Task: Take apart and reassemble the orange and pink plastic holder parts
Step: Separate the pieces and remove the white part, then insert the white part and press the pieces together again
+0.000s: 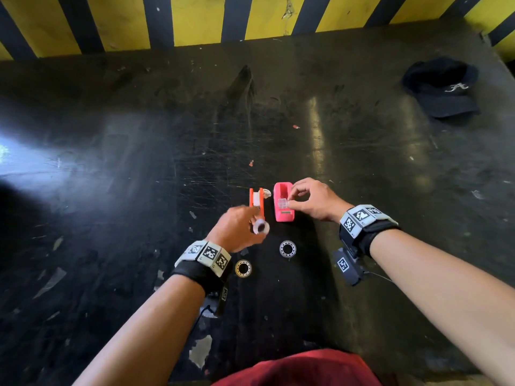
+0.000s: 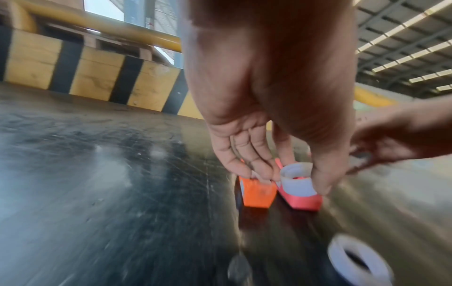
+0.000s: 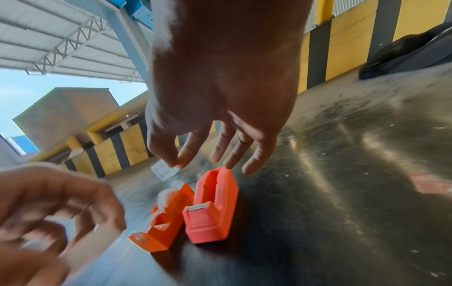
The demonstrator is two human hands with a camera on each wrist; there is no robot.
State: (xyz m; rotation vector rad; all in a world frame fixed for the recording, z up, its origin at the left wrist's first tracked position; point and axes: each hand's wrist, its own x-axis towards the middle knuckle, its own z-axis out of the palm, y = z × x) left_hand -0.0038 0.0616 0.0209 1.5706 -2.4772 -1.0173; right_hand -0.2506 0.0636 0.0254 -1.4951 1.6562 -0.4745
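Pinching a white tape roll (image 1: 261, 227) with left hand (image 1: 239, 228), at six o'clock of orange holder (image 1: 256, 201) — pink holder (image 1: 283, 202) just beside, at its three o'clock. Pinching a small clear core piece (image 1: 282, 203) with right hand (image 1: 315, 200) over pink holder's slot. Likely light, rigid, slick plastic — best gripped by the side walls.

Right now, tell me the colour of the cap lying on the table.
Black cap with a white letter, clearest in the head view.
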